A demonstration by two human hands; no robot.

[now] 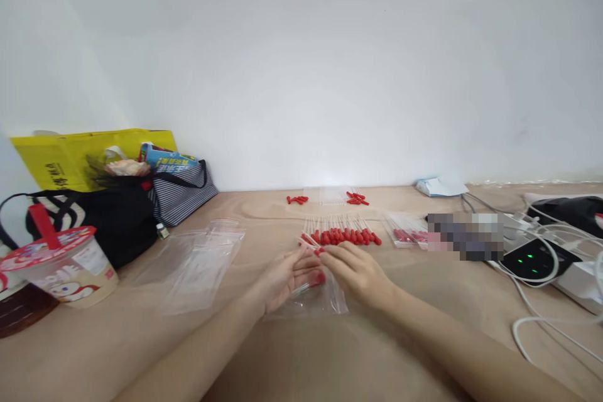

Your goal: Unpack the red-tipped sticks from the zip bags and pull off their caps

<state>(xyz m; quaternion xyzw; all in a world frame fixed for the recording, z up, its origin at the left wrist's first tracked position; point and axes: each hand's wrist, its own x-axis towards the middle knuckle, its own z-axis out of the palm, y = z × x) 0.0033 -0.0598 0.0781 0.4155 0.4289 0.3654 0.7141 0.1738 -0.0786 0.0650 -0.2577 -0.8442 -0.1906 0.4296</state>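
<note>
My left hand (288, 275) and my right hand (354, 271) meet at the middle of the table over a small clear plastic bag (315, 301). Both hands have curled fingers gripping the bag's top edge, and a red-tipped stick (308, 242) pokes out between them. Just beyond my fingers lies a row of several red-tipped sticks (343, 233). A filled clear bag of red-tipped sticks (406, 233) lies to the right of that row. Further back are two small heaps of red pieces (296, 200) (357, 198).
A pile of empty clear bags (202, 264) lies to the left. A lidded drink cup (66, 267), a black bag (108, 217) and a yellow bag (70, 160) stand at the far left. A power strip (537, 259) with white cables (541, 320) is on the right.
</note>
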